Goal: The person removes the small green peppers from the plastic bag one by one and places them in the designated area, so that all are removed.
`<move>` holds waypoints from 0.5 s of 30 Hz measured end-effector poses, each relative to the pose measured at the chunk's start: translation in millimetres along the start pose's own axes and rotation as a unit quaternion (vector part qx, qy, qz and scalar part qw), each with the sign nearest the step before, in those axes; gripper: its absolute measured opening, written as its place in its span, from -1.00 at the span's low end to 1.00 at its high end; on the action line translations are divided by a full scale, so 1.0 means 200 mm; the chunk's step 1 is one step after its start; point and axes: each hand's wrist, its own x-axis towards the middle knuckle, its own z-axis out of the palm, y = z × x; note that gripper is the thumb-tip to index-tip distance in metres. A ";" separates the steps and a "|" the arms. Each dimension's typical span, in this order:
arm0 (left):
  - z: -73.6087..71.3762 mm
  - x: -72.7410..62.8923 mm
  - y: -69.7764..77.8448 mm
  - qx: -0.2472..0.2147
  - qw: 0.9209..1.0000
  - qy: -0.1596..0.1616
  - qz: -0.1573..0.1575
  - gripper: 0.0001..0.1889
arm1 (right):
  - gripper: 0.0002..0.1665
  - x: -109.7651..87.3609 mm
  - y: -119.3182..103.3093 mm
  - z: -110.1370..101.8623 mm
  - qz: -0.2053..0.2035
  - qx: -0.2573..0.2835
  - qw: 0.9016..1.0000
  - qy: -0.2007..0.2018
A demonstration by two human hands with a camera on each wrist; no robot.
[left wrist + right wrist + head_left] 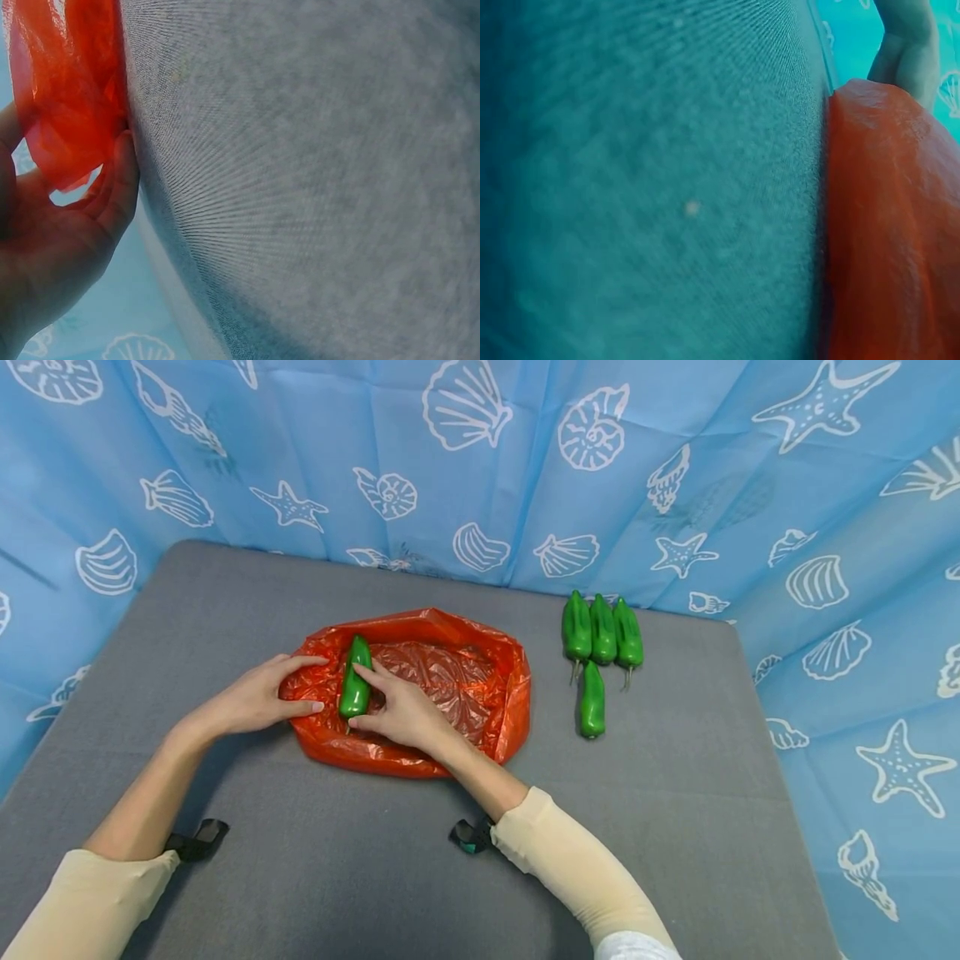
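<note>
A red plastic bag [517,702] lies on the grey table with its mouth spread wide and its rim rolled outward. My left hand [251,697] holds the bag's left end, thumb and fingers over the rim. In the left wrist view this hand [67,232] curves around the red film. Inside the bag's left part, my right hand [401,706] pinches a green chili pepper [355,685] between thumb and fingers. The pepper stands lengthwise away from me, stem end nearer. In the right wrist view only the bag's side [900,240] and part of the other arm appear; the right hand is hidden.
Right of the bag, three green peppers [603,631] lie side by side, stems toward me. One more pepper [592,706] lies just in front of them. A blue curtain [495,468] with white shells borders the table [360,860] behind and at the sides.
</note>
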 end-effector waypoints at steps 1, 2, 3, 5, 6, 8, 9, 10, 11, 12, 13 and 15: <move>0.00 0.00 0.00 0.000 1.000 0.000 0.000 -0.28 | -0.04 0.00 0.00 0.00 0.000 -0.005 1.000 -0.001; 0.00 0.00 0.00 0.000 1.000 0.000 0.001 -0.28 | -0.04 0.00 0.00 0.00 0.000 -0.010 1.000 0.000; 0.00 0.00 0.01 0.000 1.000 0.000 0.001 -0.28 | -0.04 0.00 0.00 0.00 0.000 -0.014 1.000 0.000; 0.00 0.00 0.01 0.000 1.000 0.000 0.001 -0.28 | -0.06 0.00 0.00 0.00 0.000 -0.023 1.000 0.001; 0.00 0.00 0.01 0.001 1.000 0.000 0.002 -0.28 | -0.07 0.00 0.00 0.00 -0.001 -0.028 1.000 0.003; 0.00 0.00 0.00 0.002 1.000 0.001 0.001 -0.28 | -0.08 0.01 0.00 0.00 0.000 -0.036 0.999 0.005; 0.00 0.00 0.00 0.002 1.000 0.001 0.001 -0.28 | -0.08 0.01 0.00 0.00 0.000 -0.038 0.999 0.005; 0.00 0.00 0.00 0.002 1.000 0.001 0.001 -0.28 | -0.09 0.01 0.00 0.00 0.001 -0.041 0.999 0.006; 0.00 0.00 0.00 0.002 1.000 0.001 0.001 -0.27 | -0.09 0.01 0.00 0.00 0.001 -0.040 0.999 0.007; 0.00 0.00 0.00 0.002 1.000 0.001 0.001 -0.27 | -0.09 0.01 0.01 0.00 0.003 -0.038 0.999 0.009; 0.00 0.00 0.00 0.002 1.000 0.001 0.000 -0.27 | -0.09 0.01 0.01 0.00 0.004 -0.033 0.999 0.010; 0.00 0.00 0.00 0.002 1.000 0.001 0.000 -0.27 | -0.08 0.01 0.01 0.00 0.007 -0.020 1.000 0.013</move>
